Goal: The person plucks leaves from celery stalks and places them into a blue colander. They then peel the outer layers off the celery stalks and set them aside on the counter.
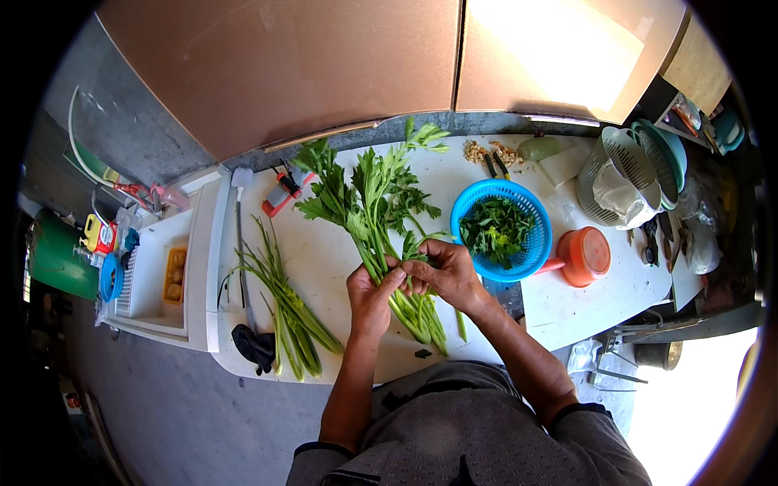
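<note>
Leafy celery (371,198) is held over the table's middle, its foliage toward the wall and its pale stalk ends toward me. My left hand (374,298) is closed around the stalks. Fingers of my right hand (447,279) pinch a leafy celery sprig on the bunch's right side; the fingertips partly hide the grip. To the right, a blue plastic colander (545,249) holds picked green leaves (496,231). Mostly leafless stalks (298,324) lie in a loose pile to my left. One loose stalk piece (461,326) is beneath my right wrist.
A white sink (207,275) adjoins the white table (583,312) on the left. An orange-red handled container (585,256) stands right of the colander, with a grey basket (609,182) behind. Black-and-yellow-handled tools (497,165) and a black cloth (254,347) lie on the table.
</note>
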Motion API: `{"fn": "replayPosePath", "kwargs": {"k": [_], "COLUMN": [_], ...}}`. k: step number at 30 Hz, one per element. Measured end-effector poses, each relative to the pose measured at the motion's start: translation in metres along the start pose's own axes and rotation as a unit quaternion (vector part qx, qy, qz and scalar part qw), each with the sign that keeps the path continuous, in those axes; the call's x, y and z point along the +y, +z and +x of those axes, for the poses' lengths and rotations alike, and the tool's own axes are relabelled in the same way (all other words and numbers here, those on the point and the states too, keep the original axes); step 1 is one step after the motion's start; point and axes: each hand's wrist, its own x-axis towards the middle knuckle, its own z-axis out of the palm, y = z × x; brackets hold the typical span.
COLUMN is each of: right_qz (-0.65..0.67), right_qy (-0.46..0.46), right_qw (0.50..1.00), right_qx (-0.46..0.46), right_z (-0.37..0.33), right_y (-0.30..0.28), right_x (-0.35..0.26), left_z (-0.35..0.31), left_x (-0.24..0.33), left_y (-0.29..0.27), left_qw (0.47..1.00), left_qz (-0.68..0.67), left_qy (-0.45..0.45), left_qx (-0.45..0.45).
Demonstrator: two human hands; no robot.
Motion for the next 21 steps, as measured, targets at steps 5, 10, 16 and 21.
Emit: {"fn": "replayPosePath", "kwargs": {"k": [5, 10, 16, 21], "right_qz": [0.051, 0.074, -0.082, -0.385], "right_qy": [-0.016, 0.012, -0.051, -0.234], "right_qw": [0.997, 0.997, 0.995, 0.892], "right_qx": [-0.048, -0.02, -0.032, -0.043], "right_z": [0.002, 0.003, -0.005, -0.002], "right_y": [-0.005, -0.002, -0.001, -0.003], "right_x": [0.002, 0.018, 0.004, -0.017], "left_z": [-0.002, -0.001, -0.002, -0.003], "left_x": [0.006, -0.007, -0.003, -0.006], "left_y": [0.004, 0.002, 0.004, 0.004], "left_qw": [1.0, 0.997, 0.998, 0.993], "left_qz": [-0.017, -0.069, 0.006, 0.066], "left_qy": [-0.007, 0.009, 0.04, 0.072], "left_qx": [-0.01, 0.03, 0.055, 0.07]}}
